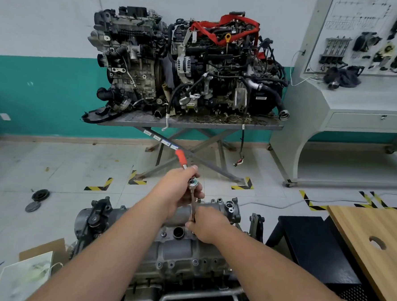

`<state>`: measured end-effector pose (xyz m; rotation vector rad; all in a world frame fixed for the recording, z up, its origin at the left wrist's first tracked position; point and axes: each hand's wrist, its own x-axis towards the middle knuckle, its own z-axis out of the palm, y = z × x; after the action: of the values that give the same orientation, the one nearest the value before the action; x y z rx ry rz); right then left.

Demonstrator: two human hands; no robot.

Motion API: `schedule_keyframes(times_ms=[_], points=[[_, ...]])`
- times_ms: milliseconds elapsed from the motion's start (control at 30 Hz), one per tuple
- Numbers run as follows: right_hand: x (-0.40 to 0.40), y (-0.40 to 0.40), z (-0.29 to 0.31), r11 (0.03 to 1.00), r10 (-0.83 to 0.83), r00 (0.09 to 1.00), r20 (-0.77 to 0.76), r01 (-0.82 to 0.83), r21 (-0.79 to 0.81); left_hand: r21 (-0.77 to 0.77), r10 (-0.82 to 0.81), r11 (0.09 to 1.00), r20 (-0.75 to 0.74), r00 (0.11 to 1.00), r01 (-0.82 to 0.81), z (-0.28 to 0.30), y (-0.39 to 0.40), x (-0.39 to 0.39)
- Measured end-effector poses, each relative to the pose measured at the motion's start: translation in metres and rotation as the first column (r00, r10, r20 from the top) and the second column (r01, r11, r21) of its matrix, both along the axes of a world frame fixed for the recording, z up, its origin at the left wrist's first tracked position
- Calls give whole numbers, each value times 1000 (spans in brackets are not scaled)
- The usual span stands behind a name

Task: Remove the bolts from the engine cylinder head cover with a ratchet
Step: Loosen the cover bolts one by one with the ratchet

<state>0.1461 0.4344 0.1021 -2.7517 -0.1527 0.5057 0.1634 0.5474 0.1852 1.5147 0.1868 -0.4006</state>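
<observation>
Across the floor from us two complete engines [186, 68] sit side by side on a scissor-lift table [194, 123], the right one draped with a red strap [223, 29]; a grey training console [350, 89] hung with parts stands to the right, and a wooden bench top [373, 244] with a round hole juts in at the lower right beside a black cabinet [312, 248]. Cardboard and a plastic bag [24, 277] lie at the lower left, two dark discs [37, 199] on the tiles. Directly below us is the cylinder head cover [177, 246], grey cast metal on its engine, with bolt heads along its near edge and an open round port [179, 232] just beside our right wrist. Our forearms cross over most of the cover and hide its middle. Our left hand [178, 191] is curled around the ratchet [192, 181] at its head, the red grip [181, 157] sticking up and away beyond the fingers. Our right hand [208, 225] is closed around the lower end of the extension bar [193, 206], down at the cover's far side; we cannot see the socket or the bolt under it.
</observation>
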Motion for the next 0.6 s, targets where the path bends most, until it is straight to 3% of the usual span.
schedule_keyframes(times_ms=[100,200,267,333,400,467,567,600], points=[[-3,0,1,999,43,999,20,-42,-14,290,-245,932,56,968,219,18,1,0],[-4,0,1,997,77,997,24,-76,-27,639,-476,705,103,873,309,32,-5,-2],[-5,1,2,997,75,997,17,-74,-33,862,-632,448,116,766,238,36,-11,-5],[-5,-1,2,997,77,997,3,-77,-32,975,-723,216,129,678,45,33,-15,-10],[-7,-2,3,997,80,997,10,-80,4,973,-778,89,202,596,-214,23,-16,-16],[-8,-1,6,996,88,995,41,-87,-10,898,-802,134,346,487,-419,8,-11,-22],[-10,2,4,991,109,989,103,-100,-92,678,-688,414,670,279,-607,-20,0,-28],[-11,4,3,992,108,987,119,-99,-76,621,-621,469,737,265,-628,-28,1,-27]])
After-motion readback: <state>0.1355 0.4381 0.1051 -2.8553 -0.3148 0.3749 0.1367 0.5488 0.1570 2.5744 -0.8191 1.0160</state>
